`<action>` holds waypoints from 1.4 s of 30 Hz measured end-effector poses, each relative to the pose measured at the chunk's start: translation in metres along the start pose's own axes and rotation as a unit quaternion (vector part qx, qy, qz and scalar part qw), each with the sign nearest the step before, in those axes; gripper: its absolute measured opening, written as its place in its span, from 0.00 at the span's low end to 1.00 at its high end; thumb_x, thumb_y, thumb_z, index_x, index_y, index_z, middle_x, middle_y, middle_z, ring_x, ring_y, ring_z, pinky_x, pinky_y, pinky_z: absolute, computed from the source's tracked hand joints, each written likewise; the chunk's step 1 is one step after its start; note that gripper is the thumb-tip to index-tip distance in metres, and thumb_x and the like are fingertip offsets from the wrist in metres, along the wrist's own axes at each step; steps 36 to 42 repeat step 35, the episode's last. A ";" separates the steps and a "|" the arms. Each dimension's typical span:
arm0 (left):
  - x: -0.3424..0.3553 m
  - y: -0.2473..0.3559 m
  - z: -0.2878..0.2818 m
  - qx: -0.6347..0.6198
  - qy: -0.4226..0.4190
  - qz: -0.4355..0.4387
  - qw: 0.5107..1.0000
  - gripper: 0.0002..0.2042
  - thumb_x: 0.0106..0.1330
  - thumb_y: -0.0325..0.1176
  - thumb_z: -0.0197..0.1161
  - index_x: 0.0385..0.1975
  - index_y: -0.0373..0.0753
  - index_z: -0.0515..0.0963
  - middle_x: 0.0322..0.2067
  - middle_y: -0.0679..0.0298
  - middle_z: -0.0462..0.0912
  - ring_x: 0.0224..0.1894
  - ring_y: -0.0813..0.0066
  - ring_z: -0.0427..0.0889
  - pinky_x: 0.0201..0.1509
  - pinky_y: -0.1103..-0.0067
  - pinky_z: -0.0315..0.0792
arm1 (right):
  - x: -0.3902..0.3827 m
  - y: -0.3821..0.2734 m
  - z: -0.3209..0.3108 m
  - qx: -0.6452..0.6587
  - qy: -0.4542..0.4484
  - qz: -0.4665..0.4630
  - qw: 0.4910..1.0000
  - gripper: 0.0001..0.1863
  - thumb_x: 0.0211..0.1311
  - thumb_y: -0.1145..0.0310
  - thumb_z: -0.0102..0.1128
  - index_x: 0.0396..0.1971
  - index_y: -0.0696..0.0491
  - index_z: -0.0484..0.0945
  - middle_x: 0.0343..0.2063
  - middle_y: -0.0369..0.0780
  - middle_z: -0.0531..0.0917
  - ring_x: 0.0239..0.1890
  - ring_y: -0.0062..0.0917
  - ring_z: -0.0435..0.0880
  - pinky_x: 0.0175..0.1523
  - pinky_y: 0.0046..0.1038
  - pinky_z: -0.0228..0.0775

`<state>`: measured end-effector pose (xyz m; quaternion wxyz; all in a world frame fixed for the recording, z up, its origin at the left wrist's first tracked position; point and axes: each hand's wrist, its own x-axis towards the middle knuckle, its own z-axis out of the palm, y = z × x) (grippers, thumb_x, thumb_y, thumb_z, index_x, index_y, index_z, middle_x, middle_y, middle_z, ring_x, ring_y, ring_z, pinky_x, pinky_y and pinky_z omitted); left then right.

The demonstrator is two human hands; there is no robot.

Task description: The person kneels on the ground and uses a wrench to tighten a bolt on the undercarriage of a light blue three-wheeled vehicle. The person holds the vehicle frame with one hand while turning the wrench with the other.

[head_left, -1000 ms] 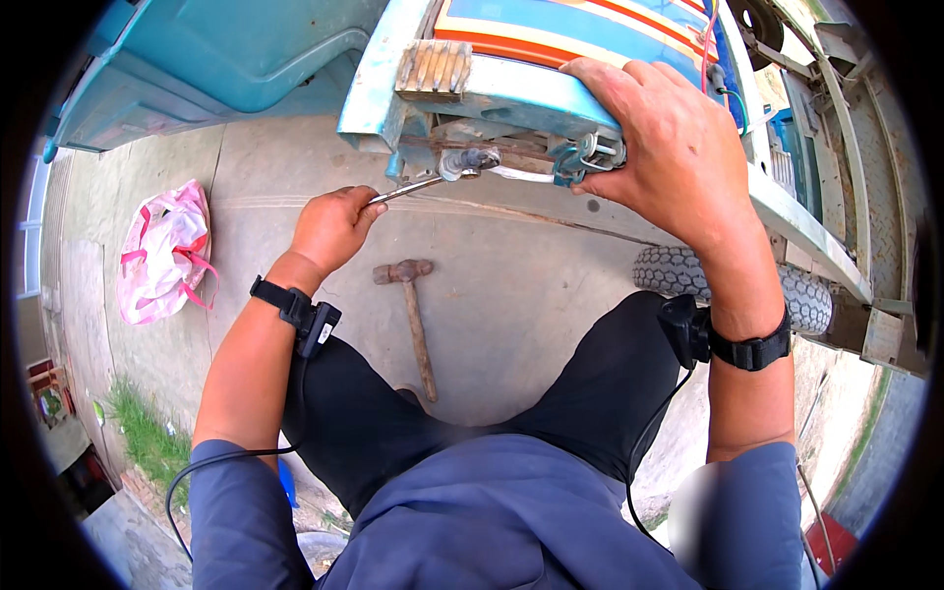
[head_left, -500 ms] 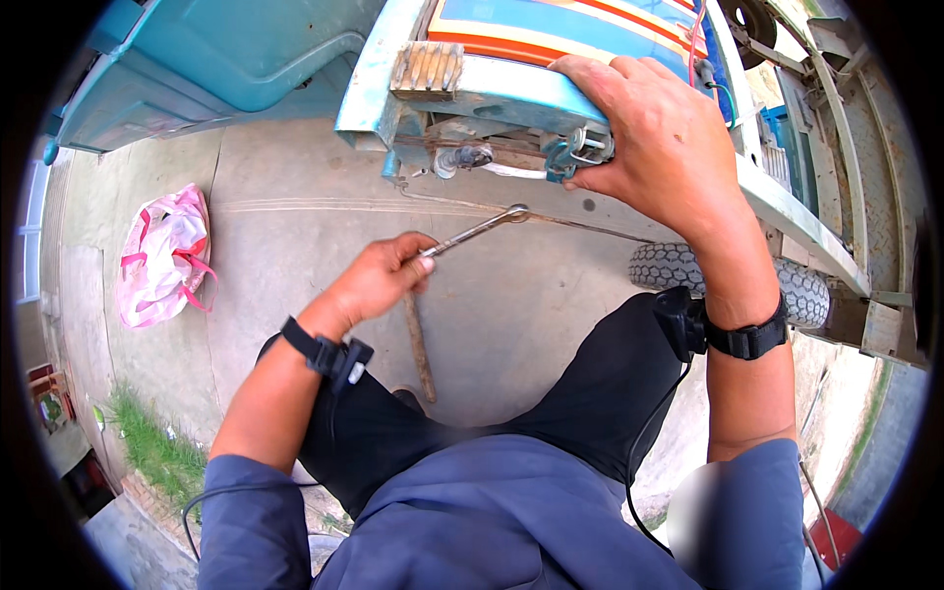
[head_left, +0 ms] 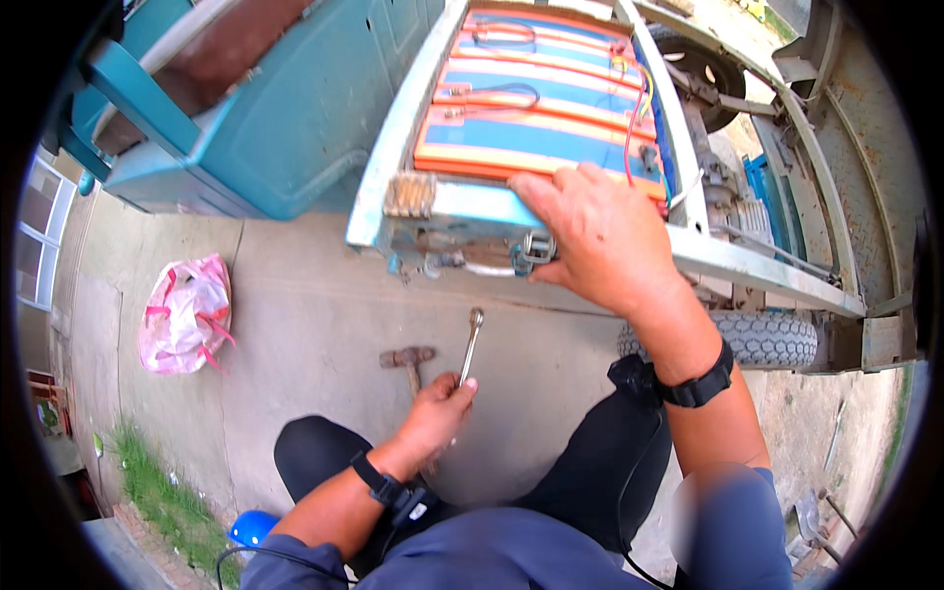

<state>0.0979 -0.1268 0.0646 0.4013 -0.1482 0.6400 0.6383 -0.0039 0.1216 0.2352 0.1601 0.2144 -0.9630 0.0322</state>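
My left hand (head_left: 433, 425) is closed round a shiny metal wrench (head_left: 470, 349), whose ring end points away from me over the concrete. Beneath that hand a hammer (head_left: 406, 357) lies on the ground; its handle is partly hidden. My right hand (head_left: 612, 236) grips the front bar of a pale blue metal frame (head_left: 472, 202), fingers on top and thumb below. A metal bracket (head_left: 537, 248) sits beside the thumb. Inside the frame rest several orange and blue batteries (head_left: 526, 147) with cables. A fibrous brown block (head_left: 409, 195) is on the frame's left corner.
A teal vehicle body (head_left: 285, 147) stands at the far left. On the concrete to the left is a pink and white bag (head_left: 187, 320). A tyre (head_left: 757, 339) is under the frame at right. Grass (head_left: 162, 477) and a blue rounded object (head_left: 253, 528) are at lower left.
My left hand has drawn back toward me, turning the wrench more upright, away from the bracket. My right hand stays on the frame. The view has tilted up, showing more batteries and the hammer's head.
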 end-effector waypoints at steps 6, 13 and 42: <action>-0.002 -0.001 -0.007 -0.103 0.019 -0.022 0.994 0.10 0.74 0.41 0.54 0.34 0.41 0.69 0.19 0.72 0.66 0.19 0.83 0.62 0.23 0.83 0.59 | 0.004 -0.008 -0.007 0.004 -0.041 0.021 0.999 0.38 0.37 0.59 0.77 0.52 0.48 0.71 0.35 0.40 0.77 0.41 0.36 0.79 0.43 0.37 0.74; -0.014 0.016 0.006 -0.179 0.010 -0.027 0.983 0.09 0.74 0.39 0.53 0.35 0.41 0.69 0.19 0.70 0.64 0.20 0.80 0.62 0.25 0.81 0.60 | 0.005 -0.007 -0.008 -0.033 -0.056 0.019 0.998 0.32 0.45 0.59 0.69 0.53 0.49 0.71 0.34 0.40 0.78 0.40 0.32 0.80 0.42 0.33 0.75; -0.101 0.009 0.048 -0.254 0.026 -0.209 0.944 0.13 0.76 0.44 0.50 0.36 0.40 0.68 0.20 0.67 0.66 0.20 0.76 0.64 0.24 0.78 0.63 | 0.023 0.006 -0.016 0.066 -0.093 -0.001 0.994 0.36 0.36 0.65 0.73 0.52 0.51 0.71 0.29 0.39 0.75 0.41 0.32 0.76 0.47 0.34 0.65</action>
